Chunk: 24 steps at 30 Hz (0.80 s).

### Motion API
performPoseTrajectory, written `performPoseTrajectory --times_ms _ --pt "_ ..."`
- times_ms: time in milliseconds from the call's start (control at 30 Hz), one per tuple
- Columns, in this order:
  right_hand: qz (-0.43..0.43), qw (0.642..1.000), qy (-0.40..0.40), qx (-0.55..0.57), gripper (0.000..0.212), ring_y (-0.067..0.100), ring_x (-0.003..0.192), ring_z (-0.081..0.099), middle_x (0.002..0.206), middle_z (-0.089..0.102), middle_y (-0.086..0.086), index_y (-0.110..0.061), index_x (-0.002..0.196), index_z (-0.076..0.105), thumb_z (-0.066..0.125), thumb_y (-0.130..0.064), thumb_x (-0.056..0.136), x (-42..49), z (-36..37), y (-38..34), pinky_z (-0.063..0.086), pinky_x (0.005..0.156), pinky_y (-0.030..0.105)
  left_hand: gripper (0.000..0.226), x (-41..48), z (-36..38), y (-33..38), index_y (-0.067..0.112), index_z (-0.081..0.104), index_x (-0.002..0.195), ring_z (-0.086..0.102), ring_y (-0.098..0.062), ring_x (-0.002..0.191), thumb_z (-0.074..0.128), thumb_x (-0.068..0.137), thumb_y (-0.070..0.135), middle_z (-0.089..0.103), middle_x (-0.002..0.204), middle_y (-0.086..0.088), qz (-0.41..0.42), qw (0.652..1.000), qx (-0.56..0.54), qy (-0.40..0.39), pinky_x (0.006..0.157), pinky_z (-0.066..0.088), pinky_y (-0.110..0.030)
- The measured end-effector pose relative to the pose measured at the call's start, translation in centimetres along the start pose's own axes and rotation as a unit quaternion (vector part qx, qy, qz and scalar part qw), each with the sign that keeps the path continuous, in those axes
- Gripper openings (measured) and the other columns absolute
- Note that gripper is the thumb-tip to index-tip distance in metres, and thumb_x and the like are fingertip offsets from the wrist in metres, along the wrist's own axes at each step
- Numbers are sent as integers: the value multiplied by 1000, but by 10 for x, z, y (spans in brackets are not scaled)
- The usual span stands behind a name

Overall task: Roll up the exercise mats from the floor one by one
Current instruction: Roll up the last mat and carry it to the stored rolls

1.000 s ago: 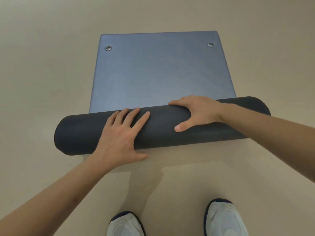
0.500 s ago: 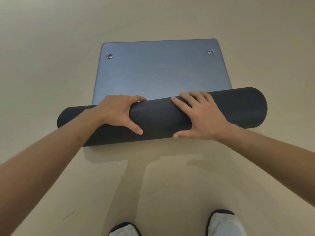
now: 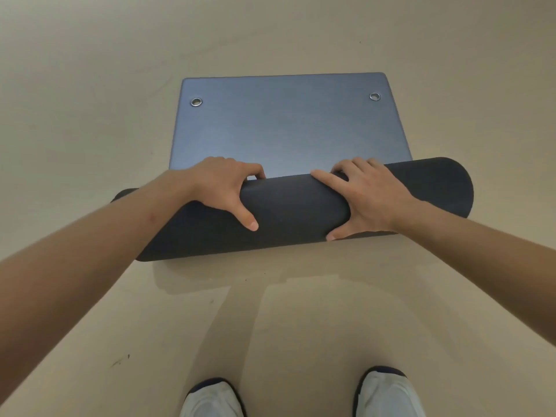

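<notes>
Your left hand [image 3: 221,188] and right hand [image 3: 365,195] both sit on the roll [image 3: 296,210], side by side near its middle. Each is clamped over it: fingers hooked over the far side, thumb pressed into the near face. Right index finger lies flat along the top.

The roll is thick and dark, lying across the floor [image 3: 90,85] just ahead of your shoes [image 3: 212,398]. Beyond the roll, the flat part of the mat [image 3: 288,124] runs away from you, bluish side up, touching the roll along the line under your fingers. Two metal eyelets [image 3: 196,102] mark its far end, one near each far corner.

Judgement: this mat is well over half rolled. A short flat stretch is left, up to the eyelet edge; a few more turns should close it.

Hard to tell:
- Left end of the roll is hidden behind your left forearm.
- Fingertips vanish behind the roll, so you can't see how deep they hook.
- Whether the layers sit even at the ends.
- No other mats in view; how many remain can't be said.
</notes>
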State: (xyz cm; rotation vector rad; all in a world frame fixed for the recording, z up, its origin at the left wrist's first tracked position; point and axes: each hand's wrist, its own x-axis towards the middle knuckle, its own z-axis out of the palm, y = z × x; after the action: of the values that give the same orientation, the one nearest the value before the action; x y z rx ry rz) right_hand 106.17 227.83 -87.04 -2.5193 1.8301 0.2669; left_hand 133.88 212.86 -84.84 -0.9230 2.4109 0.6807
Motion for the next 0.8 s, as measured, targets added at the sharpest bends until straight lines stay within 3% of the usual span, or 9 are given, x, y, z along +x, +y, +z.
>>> performPoseTrajectory --times_ms 267,433,567,633,733,800 --pt "-29 998 -16 62 107 21 90 52 112 56 0 -34 147 43 49 -98 61 -38 0 -19 42 77 35 92 -36 35 20 46 42 124 67 -10 83 80 48 83 72 99 12 35 997 7 -62 85 53 -37" --pt "23 992 6 122 101 22 107 56 129 61 -3 -32 149 45 47 -95 70 -38 3 -13 42 92 41 91 -35 32 4 56 49 127 65 -6 102 77 45 83 67 115 22 4 994 -99 -51 93 49 -33" --pt "34 989 127 74 82 34 123 53 141 57 9 -22 146 52 46 -80 88 -44 8 -26 36 105 51 83 -33 31 -9 60 53 131 61 4 112 76 54 79 61 120 35 -8 982 -187 -21 104 47 -37" --pt "33 989 133 59 88 38 132 47 148 50 12 -20 149 49 48 -81 85 -47 13 -37 30 112 58 90 -33 29 -11 61 46 138 52 -2 128 66 54 88 52 134 36 -19 988 -151 12 106 40 -40" --pt "51 998 31 12 119 44 147 28 162 30 17 -20 160 26 42 -97 71 -41 19 -43 17 118 68 93 -33 25 -12 59 38 147 40 -11 143 53 62 93 37 157 26 -39 993 -86 69 107 36 -45" --pt "52 999 -11 -3 129 46 148 26 163 26 19 -19 162 18 38 -102 64 -29 19 -37 18 117 69 87 -36 26 -11 54 38 150 38 -15 145 47 71 91 36 161 19 -58 989 -42 126 106 40 -45"
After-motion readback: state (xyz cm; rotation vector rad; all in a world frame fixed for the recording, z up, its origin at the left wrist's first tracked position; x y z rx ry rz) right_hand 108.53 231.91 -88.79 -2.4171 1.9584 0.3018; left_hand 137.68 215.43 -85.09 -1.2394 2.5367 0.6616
